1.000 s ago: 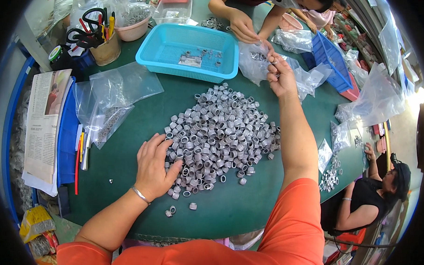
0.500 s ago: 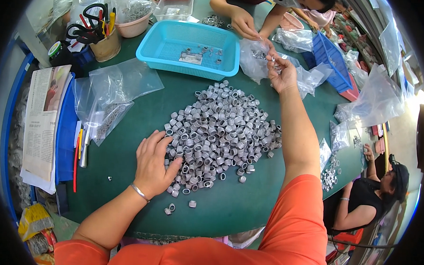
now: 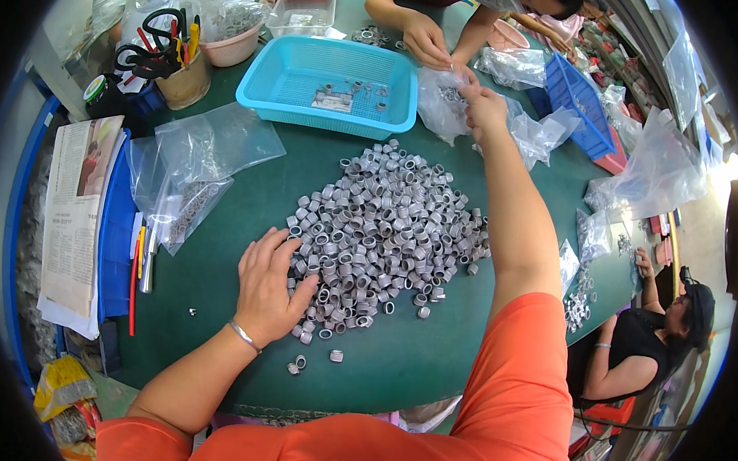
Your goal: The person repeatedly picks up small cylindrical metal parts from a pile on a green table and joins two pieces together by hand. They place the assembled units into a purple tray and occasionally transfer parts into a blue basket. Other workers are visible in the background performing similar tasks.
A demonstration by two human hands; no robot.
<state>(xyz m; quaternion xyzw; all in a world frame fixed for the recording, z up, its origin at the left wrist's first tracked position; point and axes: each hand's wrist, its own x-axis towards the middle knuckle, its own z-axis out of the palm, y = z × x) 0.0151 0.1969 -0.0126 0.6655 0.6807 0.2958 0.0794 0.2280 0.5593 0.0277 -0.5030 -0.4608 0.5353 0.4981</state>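
Note:
A large heap of small grey metal rings (image 3: 385,223) lies on the green table. My left hand (image 3: 271,284) rests at the heap's left edge, fingers stretched out and touching the outer rings. My right arm reaches far across the table. At its end my right hand (image 3: 485,111) is turned with its back up and its fingers curled in, over a clear plastic bag (image 3: 440,111) that has some rings in it. What those fingers hold, if anything, is hidden. Across the table, a co-worker's hands (image 3: 431,46) pinch at the same bag, right beside my right hand.
A light-blue basket (image 3: 259,105) with a few rings stands beyond the heap. Flat clear bags (image 3: 217,144) lie left, near a cup (image 3: 185,86) of scissors and tools. A blue crate (image 3: 580,108) stands at far right. Another person (image 3: 637,345) sits at the right edge.
My right hand has turned from palm up, with a small ring at its fingertips, to back up, and its fingers have curled in. My left hand has stayed in place.

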